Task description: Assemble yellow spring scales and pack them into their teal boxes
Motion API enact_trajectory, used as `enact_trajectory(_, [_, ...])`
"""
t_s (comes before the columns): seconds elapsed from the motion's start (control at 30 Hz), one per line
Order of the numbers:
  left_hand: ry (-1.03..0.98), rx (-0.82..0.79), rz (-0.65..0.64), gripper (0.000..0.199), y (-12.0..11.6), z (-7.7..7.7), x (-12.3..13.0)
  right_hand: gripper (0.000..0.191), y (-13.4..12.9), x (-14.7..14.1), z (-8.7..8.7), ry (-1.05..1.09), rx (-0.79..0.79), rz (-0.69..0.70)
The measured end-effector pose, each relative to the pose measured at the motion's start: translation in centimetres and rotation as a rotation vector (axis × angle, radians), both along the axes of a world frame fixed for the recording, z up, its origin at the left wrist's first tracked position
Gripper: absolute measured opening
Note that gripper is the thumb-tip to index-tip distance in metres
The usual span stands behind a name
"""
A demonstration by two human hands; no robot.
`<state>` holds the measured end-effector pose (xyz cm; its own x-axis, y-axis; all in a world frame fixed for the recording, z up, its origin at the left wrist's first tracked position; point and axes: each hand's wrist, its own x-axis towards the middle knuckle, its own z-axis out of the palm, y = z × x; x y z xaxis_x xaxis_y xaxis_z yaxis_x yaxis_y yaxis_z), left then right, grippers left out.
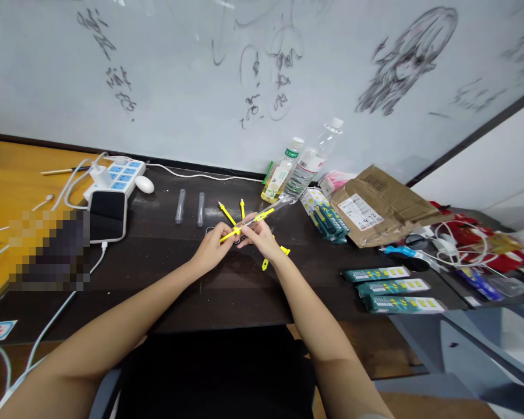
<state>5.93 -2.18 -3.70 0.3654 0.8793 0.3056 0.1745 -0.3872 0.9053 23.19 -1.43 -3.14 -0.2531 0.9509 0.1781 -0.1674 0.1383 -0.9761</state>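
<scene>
Over the middle of the dark table, my left hand pinches a thin yellow stick-like piece. Close beside it, my right hand is closed on a slim pen-like piece with yellow ends and a pale, printed middle. The two pieces meet or cross between my fingers; whether they are joined I cannot tell. Just beyond my hands lie two yellow sticks, one at the left and a shorter-looking one. Small yellow parts rest by my right wrist, partly hidden by it. Two clear tubes lie farther left.
Bottles stand against the whiteboard. Green-and-white boxes and a cardboard parcel sit at the right, near tangled cables. A phone, a power strip and a white oval object are at the left.
</scene>
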Motion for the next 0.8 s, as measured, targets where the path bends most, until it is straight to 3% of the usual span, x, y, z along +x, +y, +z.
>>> enact_trajectory(0.1, [-0.136,-0.103,0.069,0.011,0.0,-0.4,0.3,0.037,0.0,-0.2,-0.3,-0.011,-0.011,0.004])
enact_trajectory(0.27, [-0.443,-0.503,0.187,0.017,0.4,-0.3,1.0,0.035,-0.3,-1.2,-0.9,-0.037,0.001,0.043])
enact_trajectory(0.4, [-0.690,-0.683,0.085,0.029,0.4,0.3,1.1,0.033,-0.7,-2.1,-1.4,-0.092,0.013,0.082])
enact_trajectory(0.63, [-0.856,-0.727,-0.026,0.043,0.4,1.0,0.6,0.034,-0.9,-2.6,-1.8,-0.138,0.005,0.069])
enact_trajectory(0.8, [-0.755,-0.586,-0.159,0.035,0.3,0.3,0.8,0.035,-0.5,-2.1,-2.1,-0.236,0.075,-0.063])
